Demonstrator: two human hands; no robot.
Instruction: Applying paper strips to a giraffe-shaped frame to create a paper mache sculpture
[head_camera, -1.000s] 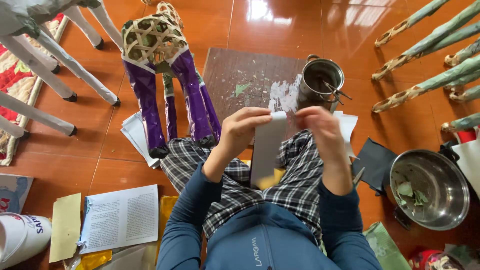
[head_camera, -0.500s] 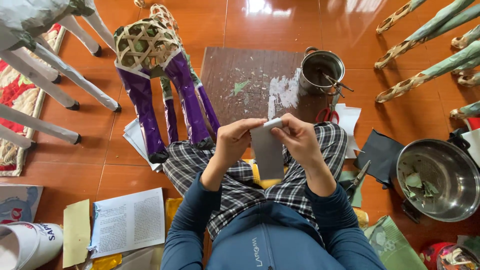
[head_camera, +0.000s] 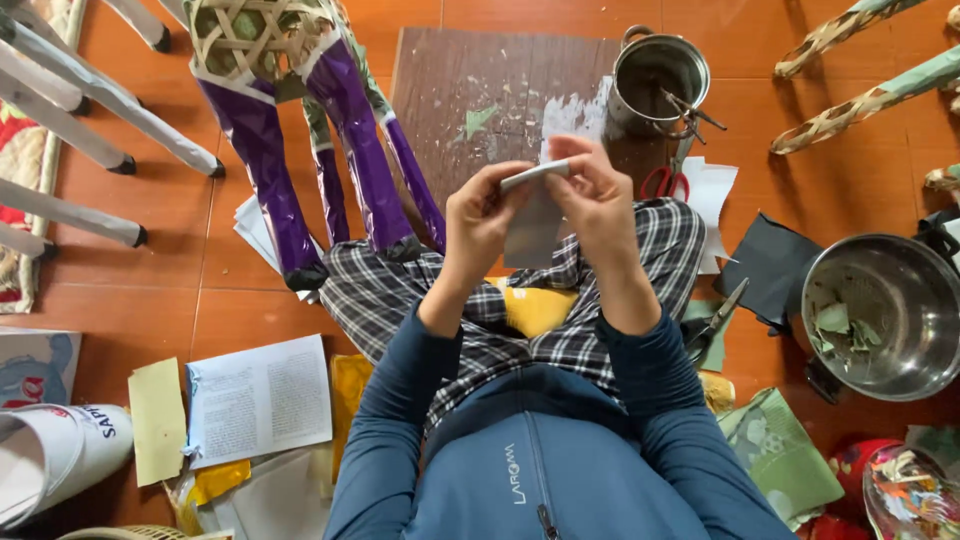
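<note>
Grey paper sheet (head_camera: 532, 225), looks flimsy; left hand (head_camera: 478, 215) and right hand (head_camera: 598, 200) pinch its top edge, near dark wooden board (head_camera: 450, 90).

A purple-legged woven frame (head_camera: 300, 110) stands at the floor's upper left. A pot (head_camera: 658, 85) sits on the brown board (head_camera: 470, 90); a steel bowl (head_camera: 885, 315) lies at the right edge, printed pages (head_camera: 258, 400) lower left.

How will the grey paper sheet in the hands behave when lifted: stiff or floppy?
Probably floppy: the grey paper sheet hangs straight down from where the left hand and right hand pinch its top edge. It looks thin, so likely light and easily torn.
</note>
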